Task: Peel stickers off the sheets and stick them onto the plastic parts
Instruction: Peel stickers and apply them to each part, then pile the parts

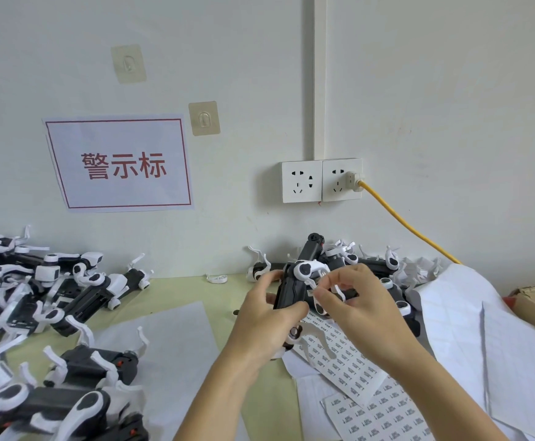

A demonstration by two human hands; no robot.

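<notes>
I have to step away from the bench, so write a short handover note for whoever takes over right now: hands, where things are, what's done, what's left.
Left hand grips a black-and-white plastic part, held up over the table.
Right hand pinches at the part's side with its fingertips; whether there is a sticker under them is too small to tell.
Printed sticker sheets lie under the hands; peeled backing sheets are stacked at right.
Piles of parts: left pile, near-left pile, back pile by the wall. Which pile is labelled cannot be told.
Left: finish this part, then carry on; many stickers remain.
</notes>
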